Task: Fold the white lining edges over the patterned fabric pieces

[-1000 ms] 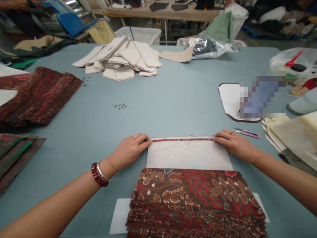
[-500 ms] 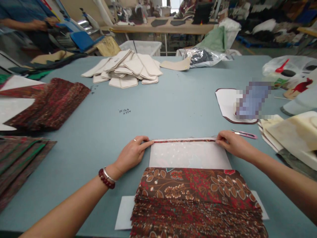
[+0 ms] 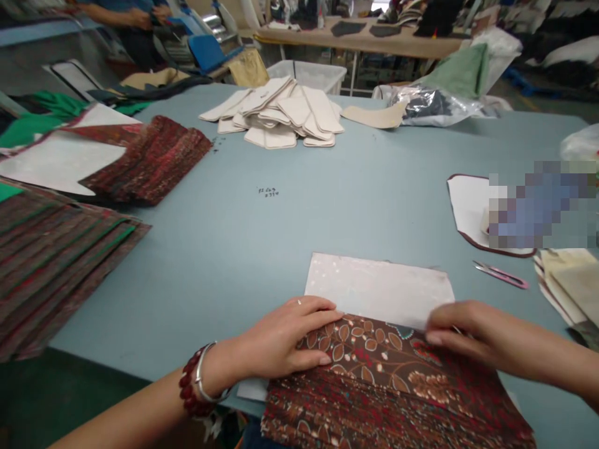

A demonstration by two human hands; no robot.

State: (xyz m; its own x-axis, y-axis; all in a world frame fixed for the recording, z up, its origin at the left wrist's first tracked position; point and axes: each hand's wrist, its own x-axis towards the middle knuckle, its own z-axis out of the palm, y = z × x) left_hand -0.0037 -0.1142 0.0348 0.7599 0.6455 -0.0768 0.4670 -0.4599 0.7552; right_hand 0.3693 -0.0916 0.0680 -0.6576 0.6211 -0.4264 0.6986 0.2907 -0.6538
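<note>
At the far left of the blue-grey table (image 3: 210,249): one fanned stack of brown fabric panels with green strips (image 3: 70,268), overhanging the near edge. Beyond it, one bundle of dark red, patterned cloth pieces (image 3: 154,162), beside white sheeting. Next, small black handwritten marks (image 3: 268,192) on the tabletop; farther back, one loose pile of cream, flat, angular pieces (image 3: 281,115).

Near centre: left hand (image 3: 285,340), wearing a ring and bracelets, laid palm-down on the brown floral fabric stack (image 3: 393,386), thumb spread from the fingers. The stack sits at the near edge, between both arms; a pale, faintly speckled rectangular sheet (image 3: 374,284) extends beyond its far side.

Right hand (image 3: 482,327): at the stack's far edge, fingers bent, blurred; whether it pinches cloth cannot be told.

Farther right: one white panel with dark brown edging (image 3: 468,209); one pair of pink-handled snips (image 3: 503,275); cream cloth pieces (image 3: 571,274).
</note>
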